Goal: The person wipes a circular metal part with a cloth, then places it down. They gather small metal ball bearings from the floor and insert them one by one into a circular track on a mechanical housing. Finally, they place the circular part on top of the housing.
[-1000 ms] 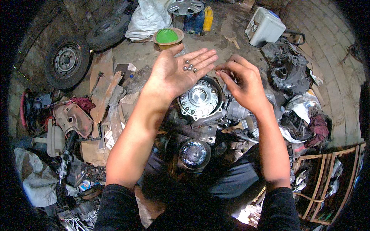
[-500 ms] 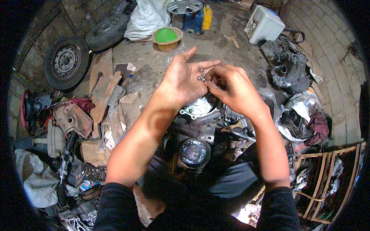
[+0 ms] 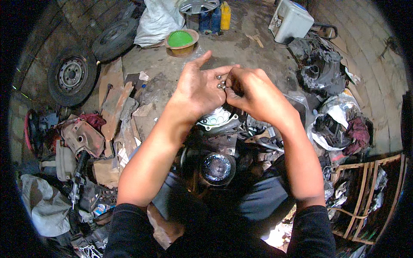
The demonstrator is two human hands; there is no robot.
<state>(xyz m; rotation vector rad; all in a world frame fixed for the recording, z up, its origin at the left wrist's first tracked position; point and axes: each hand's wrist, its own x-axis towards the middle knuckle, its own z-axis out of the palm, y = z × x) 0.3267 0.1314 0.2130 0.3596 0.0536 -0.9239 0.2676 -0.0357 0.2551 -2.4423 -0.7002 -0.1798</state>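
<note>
We are looking down on a dirty concrete workshop floor [image 3: 254, 26] crowded with car parts and scrap. Far left lies a black tyre on a grey steel wheel [image 3: 71, 76], with a second bare black tyre [image 3: 114, 38] beyond it. At the top we see a white woven sack [image 3: 159, 19], a silver wheel cover [image 3: 198, 5], a yellow plastic bottle [image 3: 225, 15] and a tan bowl holding a green plastic lid [image 3: 180, 39]. A white plastic box [image 3: 292, 19] stands at the upper right, and a slatted wooden crate [image 3: 365, 193] sits at the lower right edge.

Both of our forearms rise from the lower edge and meet in the middle of the view. Our left hand [image 3: 200, 90] is held palm up, partly cupped, index finger pointing away, and a few small shiny steel balls [image 3: 221, 84] rest near its fingers. Our right hand [image 3: 254, 92] is curled, its fingertips pinched together at those balls, touching the left hand; we cannot tell how many it actually grips.

Directly beneath the hands sits a round silver metal housing with a toothed rim [image 3: 217, 118], largely hidden by them. Nearer to us, between our forearms, stands a dark greasy cylindrical part with a glossy round face [image 3: 217, 167].
</note>
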